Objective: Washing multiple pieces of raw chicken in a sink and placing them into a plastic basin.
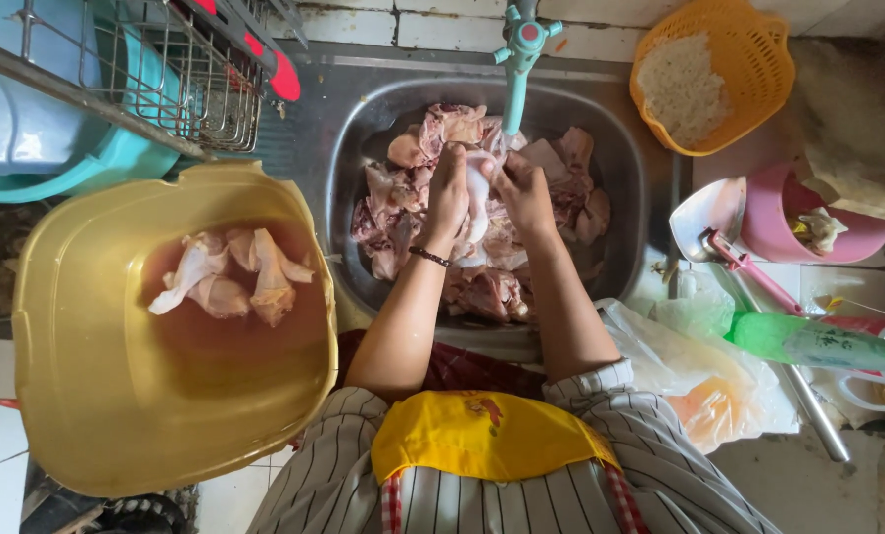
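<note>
Head view, 2 hands (pixel 487 193) grip chicken piece (pixel 478 188), upright

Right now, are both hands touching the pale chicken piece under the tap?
Touching. The head view shows the left hand and right hand wrapped around the pale chicken piece from either side, fingers on it, above the sink.

Left hand (pixel 449 195) and right hand (pixel 524 193) gripping a pale chicken piece (pixel 479 188) under a teal tap (pixel 517 61), steel sink (pixel 628 188) full of raw chicken, yellow basin (pixel 116 415) with chicken pieces (pixel 230 277) at left, orange basket (pixel 759 59) far right, green bottle (pixel 808 343) near right
</note>
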